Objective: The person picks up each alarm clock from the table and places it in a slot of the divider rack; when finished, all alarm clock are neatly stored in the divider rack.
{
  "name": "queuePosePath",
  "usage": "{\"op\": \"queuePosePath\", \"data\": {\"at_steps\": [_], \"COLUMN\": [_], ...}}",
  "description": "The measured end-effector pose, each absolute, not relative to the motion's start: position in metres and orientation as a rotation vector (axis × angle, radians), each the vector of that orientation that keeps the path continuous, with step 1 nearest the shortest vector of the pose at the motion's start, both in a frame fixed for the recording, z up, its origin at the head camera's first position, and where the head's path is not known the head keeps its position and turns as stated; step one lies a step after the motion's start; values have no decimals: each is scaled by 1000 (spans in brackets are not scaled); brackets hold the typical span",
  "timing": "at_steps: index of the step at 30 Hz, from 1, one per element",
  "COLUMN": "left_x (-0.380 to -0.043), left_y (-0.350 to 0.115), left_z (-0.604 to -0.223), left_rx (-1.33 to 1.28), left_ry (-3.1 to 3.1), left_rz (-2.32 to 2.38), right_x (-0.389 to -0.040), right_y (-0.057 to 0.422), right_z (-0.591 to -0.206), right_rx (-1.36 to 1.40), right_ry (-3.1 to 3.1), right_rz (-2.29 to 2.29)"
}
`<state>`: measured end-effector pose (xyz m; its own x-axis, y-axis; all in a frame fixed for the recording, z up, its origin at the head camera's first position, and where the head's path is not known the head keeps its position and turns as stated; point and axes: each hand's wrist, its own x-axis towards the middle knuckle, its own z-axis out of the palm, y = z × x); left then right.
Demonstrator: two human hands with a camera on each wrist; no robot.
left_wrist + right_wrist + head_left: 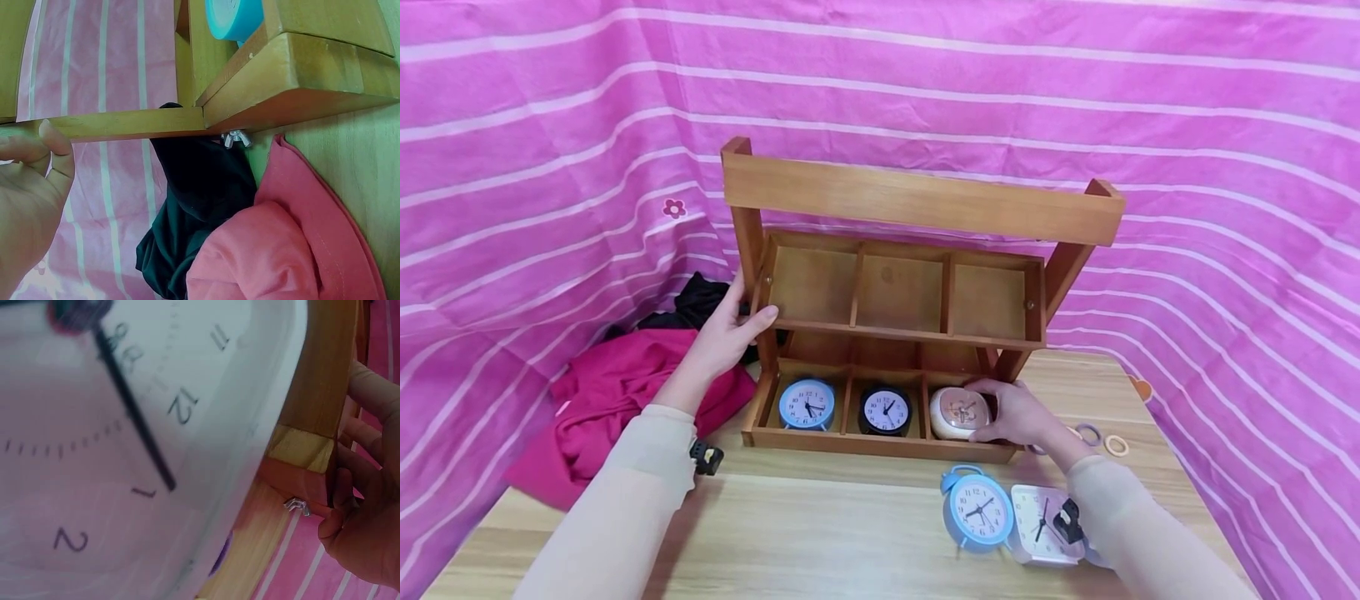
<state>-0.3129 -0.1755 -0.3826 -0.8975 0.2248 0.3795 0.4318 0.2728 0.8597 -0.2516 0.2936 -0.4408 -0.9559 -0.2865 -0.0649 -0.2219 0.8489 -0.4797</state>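
Observation:
A two-tier wooden rack stands on the table. My left hand grips its left side at the upper tier, thumb at the front; the left wrist view shows curled fingers at the wooden post. In the lower tier sit a blue alarm clock, a black clock and a rounded cream clock with a pinkish face. My right hand pinches the cream clock at its right side, thumb low and index finger high. Other right fingers lie outside the tray's end.
A second blue alarm clock and a white square clock stand before the rack, partly behind my right wrist. Rings lie at right. Red cloth and black cloth are heaped at left. A pink striped curtain surrounds the table.

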Motion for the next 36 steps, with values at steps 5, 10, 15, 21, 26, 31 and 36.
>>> {"op": "queuePosePath", "data": {"at_steps": [5,10,15,21,26,31,36], "left_x": [-313,-313,-313,-314,-315,-315,-313], "left_y": [-175,-176,-177,-176,-175,-176,-176], "left_z": [-382,-383,-383,-383,-381,-380,-383], "left_rx": [-611,-609,-591,-608,-612,-601,-578], "left_ry": [-2357,-2354,-2362,-2370,-2373,-2374,-2390], "left_rz": [-1686,-1696,-1694,-1693,-1668,-1678,-1688], "right_x": [-250,-249,-248,-226,-184,-147,-127], "right_y": [292,290,290,291,286,281,276], "right_z": [-440,-441,-442,-433,-421,-424,-438], "right_rx": [-329,-327,-354,-526,-702,-734,-746], "right_ry": [2884,2886,2887,2964,3010,3006,3084], "right_rz": [-727,-717,-713,-781,-777,-707,-664]}}
